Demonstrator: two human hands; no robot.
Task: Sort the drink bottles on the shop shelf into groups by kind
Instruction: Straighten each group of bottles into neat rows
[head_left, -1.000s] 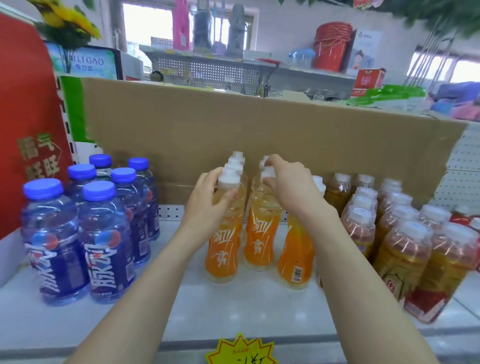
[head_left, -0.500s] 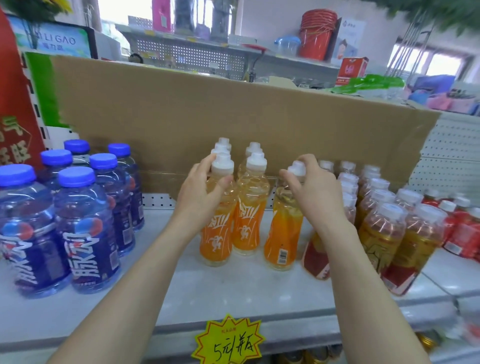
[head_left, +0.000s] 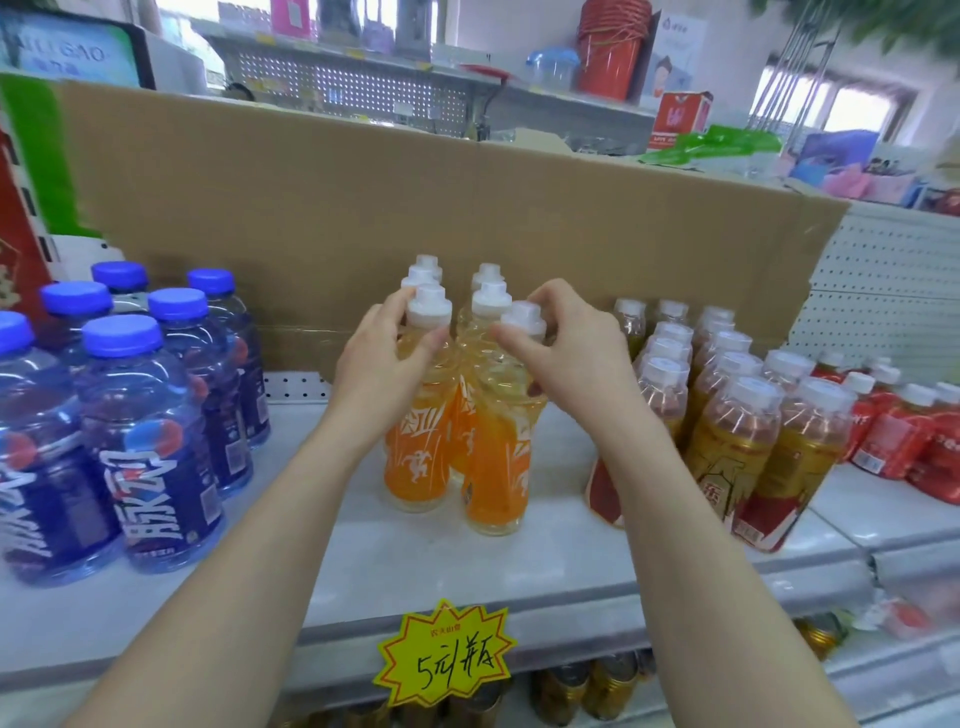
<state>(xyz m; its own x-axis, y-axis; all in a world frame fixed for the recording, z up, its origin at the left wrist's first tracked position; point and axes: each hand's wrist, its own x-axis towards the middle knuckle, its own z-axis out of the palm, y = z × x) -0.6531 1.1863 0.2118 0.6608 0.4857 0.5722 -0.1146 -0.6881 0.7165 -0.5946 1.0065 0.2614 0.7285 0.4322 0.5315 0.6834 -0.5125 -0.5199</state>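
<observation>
We see a brown cardboard sheet (head_left: 363, 208) standing along the back of the pale shelf (head_left: 467, 566), with white pegboard (head_left: 883, 291) to its right. Behind it, bright windows (head_left: 852, 109) light a cluttered rack (head_left: 363, 88) bearing stacked red buckets (head_left: 613, 52).

We see bare shelf (head_left: 545, 561) under our wrists; blue bottles (head_left: 150, 447) block left of the hands (head_left: 379, 374), tea bottles (head_left: 737, 447) right, cardboard (head_left: 337, 208) behind.
</observation>
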